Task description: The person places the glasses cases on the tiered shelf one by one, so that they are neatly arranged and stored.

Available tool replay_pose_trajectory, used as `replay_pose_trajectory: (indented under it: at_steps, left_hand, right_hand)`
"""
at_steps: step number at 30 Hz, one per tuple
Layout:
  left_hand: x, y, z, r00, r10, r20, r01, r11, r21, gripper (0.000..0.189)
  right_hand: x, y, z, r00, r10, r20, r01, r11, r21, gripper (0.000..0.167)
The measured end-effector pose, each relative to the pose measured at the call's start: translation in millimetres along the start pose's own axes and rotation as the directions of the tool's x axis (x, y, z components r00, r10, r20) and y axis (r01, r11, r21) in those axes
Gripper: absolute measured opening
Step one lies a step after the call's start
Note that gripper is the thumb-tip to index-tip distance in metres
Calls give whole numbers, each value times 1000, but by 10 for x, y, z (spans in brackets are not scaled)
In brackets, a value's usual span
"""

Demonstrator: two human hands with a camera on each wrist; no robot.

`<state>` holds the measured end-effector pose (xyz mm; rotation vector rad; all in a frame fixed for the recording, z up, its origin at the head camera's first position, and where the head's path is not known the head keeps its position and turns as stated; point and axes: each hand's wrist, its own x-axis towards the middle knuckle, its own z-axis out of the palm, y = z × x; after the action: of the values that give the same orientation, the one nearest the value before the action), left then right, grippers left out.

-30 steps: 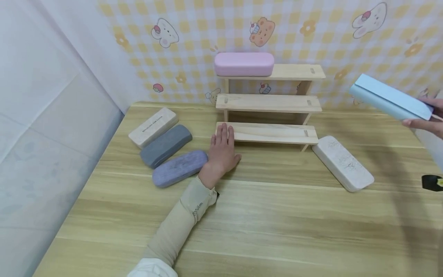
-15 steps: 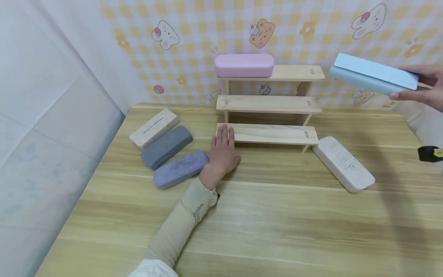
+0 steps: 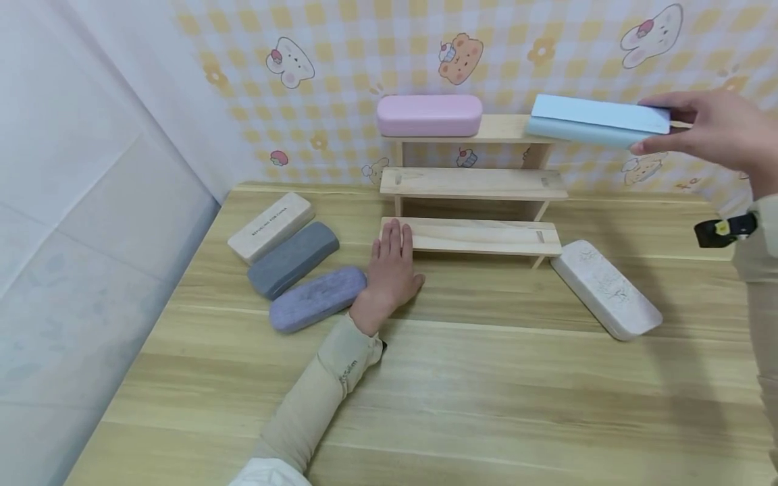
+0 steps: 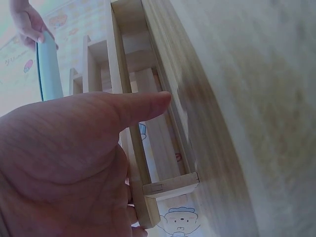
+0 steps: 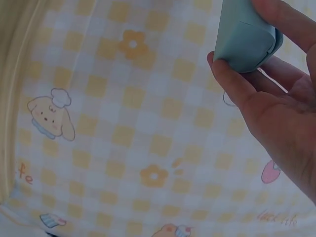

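My right hand (image 3: 711, 128) pinches a light blue glasses case (image 3: 598, 120) by its right end. In the head view the case's left end overlaps the right part of the top shelf. The right wrist view shows fingers and thumb on either side of the case's end. A pink glasses case (image 3: 429, 115) lies on the left of that top shelf. My left hand (image 3: 392, 273) rests with straight fingers on the left end of the lowest step of the wooden three-tier stand (image 3: 474, 182). In the left wrist view its thumb sticks out in front of the step.
Left of the left hand lie a purple case (image 3: 317, 298), a grey case (image 3: 293, 260) and a cream case (image 3: 271, 227) with lettering. A white patterned case (image 3: 606, 290) sits by the stand's right front leg. A checked cloth (image 3: 340, 81) hangs behind.
My right hand has carried the light blue case leftward and up from the right edge to the top shelf, turning it more level. The left hand stays in place.
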<state>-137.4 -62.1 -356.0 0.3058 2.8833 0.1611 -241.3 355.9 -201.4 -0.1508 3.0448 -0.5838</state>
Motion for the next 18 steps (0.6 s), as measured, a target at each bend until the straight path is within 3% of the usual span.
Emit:
replay_pose_trajectory:
  at_steps: [8, 18]
  left_hand:
    - [-3, -2, 6, 1000, -5, -2, 5, 1000, -7, 92]
    - [14, -3, 17, 1000, -5, -8, 5, 1000, -12, 91]
  right_hand:
    - [179, -255, 64, 998, -41, 46, 39, 998, 43, 81]
    - [401, -242, 147, 994, -63, 90, 46, 981, 186, 81]
